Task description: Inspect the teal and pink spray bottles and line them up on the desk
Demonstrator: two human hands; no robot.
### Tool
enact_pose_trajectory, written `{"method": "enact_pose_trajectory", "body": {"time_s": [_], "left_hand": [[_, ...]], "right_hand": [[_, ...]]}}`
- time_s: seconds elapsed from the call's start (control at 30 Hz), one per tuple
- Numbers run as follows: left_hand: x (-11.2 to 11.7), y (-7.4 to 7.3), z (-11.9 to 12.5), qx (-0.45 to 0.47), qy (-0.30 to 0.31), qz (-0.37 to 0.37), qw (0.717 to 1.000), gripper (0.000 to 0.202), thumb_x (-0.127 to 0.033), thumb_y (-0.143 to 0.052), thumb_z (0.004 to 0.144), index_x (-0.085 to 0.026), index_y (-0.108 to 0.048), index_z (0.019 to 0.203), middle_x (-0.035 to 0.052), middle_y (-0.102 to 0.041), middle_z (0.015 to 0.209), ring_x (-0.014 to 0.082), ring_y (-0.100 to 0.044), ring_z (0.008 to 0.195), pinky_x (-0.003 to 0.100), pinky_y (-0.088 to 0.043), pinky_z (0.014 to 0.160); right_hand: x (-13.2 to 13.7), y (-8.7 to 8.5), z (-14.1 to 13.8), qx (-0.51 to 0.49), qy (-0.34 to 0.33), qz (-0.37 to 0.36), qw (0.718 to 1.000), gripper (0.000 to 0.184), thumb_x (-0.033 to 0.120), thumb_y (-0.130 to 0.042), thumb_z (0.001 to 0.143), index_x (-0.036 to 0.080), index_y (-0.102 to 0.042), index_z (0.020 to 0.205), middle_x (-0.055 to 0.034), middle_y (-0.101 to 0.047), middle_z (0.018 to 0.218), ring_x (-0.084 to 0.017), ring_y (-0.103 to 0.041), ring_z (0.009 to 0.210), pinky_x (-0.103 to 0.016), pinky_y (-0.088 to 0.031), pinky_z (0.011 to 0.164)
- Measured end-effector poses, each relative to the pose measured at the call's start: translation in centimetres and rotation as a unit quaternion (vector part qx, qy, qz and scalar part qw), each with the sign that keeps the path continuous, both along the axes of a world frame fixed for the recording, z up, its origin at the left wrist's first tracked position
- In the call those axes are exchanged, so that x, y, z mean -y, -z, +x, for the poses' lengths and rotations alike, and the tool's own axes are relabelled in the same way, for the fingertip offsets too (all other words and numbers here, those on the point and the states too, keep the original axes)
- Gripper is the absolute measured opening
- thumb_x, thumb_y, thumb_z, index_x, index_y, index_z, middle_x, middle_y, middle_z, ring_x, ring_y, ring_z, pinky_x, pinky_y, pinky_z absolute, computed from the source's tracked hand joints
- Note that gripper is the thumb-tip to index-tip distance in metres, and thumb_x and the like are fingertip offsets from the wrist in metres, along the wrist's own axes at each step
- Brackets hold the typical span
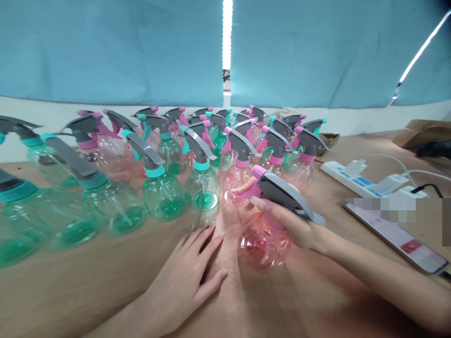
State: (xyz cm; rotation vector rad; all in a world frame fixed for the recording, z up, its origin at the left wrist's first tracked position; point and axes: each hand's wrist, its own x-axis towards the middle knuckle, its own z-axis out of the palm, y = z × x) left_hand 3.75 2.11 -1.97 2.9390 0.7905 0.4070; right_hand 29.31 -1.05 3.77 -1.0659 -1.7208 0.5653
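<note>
My right hand [292, 220] is closed round the grey trigger head of a pink spray bottle [262, 241], which stands on the wooden table [105, 286] just in front of me. One finger reaches forward past its pink nozzle. My left hand [186, 277] lies flat on the table to the left of that bottle, fingers spread, holding nothing. Behind both hands stands a crowd of several green spray bottles [164, 192] and pink spray bottles [236, 180] with grey triggers.
A white power strip [355, 180] with plugged chargers and cables lies at the right. A phone [398, 237] lies flat near the right edge. A cardboard box [419, 131] sits at the far right, with blue curtains [141, 47] behind.
</note>
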Motion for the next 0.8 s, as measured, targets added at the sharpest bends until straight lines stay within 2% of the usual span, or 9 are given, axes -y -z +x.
{"method": "enact_pose_trajectory", "body": {"time_s": [0.17, 0.27, 0.43, 0.57, 0.8], "left_hand": [[-0.05, 0.27, -0.07, 0.005, -0.003, -0.004, 1.000, 0.048, -0.043, -0.049, 0.097, -0.018, -0.049, 0.138, 0.0142, -0.048, 0.145, 0.0344, -0.047, 0.129, 0.051, -0.040, 0.104], [-0.09, 0.38, -0.09, 0.012, -0.005, -0.003, 1.000, 0.048, -0.045, -0.048, 0.098, -0.019, -0.050, 0.138, 0.0133, -0.048, 0.145, 0.0340, -0.047, 0.129, 0.050, -0.039, 0.105], [-0.11, 0.46, -0.08, 0.003, -0.007, -0.002, 1.000, 0.049, -0.045, -0.049, 0.097, -0.018, -0.050, 0.137, 0.0138, -0.049, 0.144, 0.0344, -0.046, 0.129, 0.050, -0.040, 0.104], [-0.07, 0.62, -0.16, 0.005, -0.004, 0.006, 1.000, 0.049, -0.045, -0.047, 0.098, -0.018, -0.049, 0.139, 0.0139, -0.048, 0.145, 0.0342, -0.046, 0.129, 0.051, -0.039, 0.104], [-0.12, 0.62, -0.08, 0.014, -0.003, 0.002, 1.000, 0.048, -0.046, -0.046, 0.098, -0.019, -0.050, 0.138, 0.0130, -0.049, 0.144, 0.0340, -0.047, 0.128, 0.050, -0.038, 0.105]], "right_hand": [[-0.18, -0.08, -0.13, 0.001, 0.004, -0.004, 1.000, 0.007, 0.024, -0.055, 0.095, 0.023, -0.056, 0.088, 0.0037, -0.047, 0.074, -0.013, -0.045, 0.067, -0.028, -0.040, 0.064], [-0.21, -0.40, -0.32, -0.007, -0.020, 0.003, 1.000, 0.009, 0.026, -0.055, 0.095, 0.024, -0.053, 0.086, 0.0043, -0.046, 0.073, -0.012, -0.044, 0.065, -0.028, -0.039, 0.062], [-0.08, -0.69, -0.46, -0.013, -0.050, 0.026, 0.998, 0.007, 0.020, -0.057, 0.094, 0.026, -0.053, 0.093, 0.0060, -0.047, 0.076, -0.011, -0.045, 0.067, -0.026, -0.038, 0.063], [-0.06, -0.47, -0.24, -0.007, -0.037, 0.006, 0.999, 0.007, 0.023, -0.056, 0.095, 0.025, -0.054, 0.089, 0.0048, -0.048, 0.077, -0.012, -0.048, 0.070, -0.027, -0.039, 0.065], [-0.01, -0.58, -0.19, -0.001, -0.024, -0.036, 0.999, 0.018, 0.033, -0.052, 0.097, 0.023, -0.056, 0.082, 0.0032, -0.050, 0.078, -0.012, -0.048, 0.071, -0.028, -0.043, 0.070]]}}
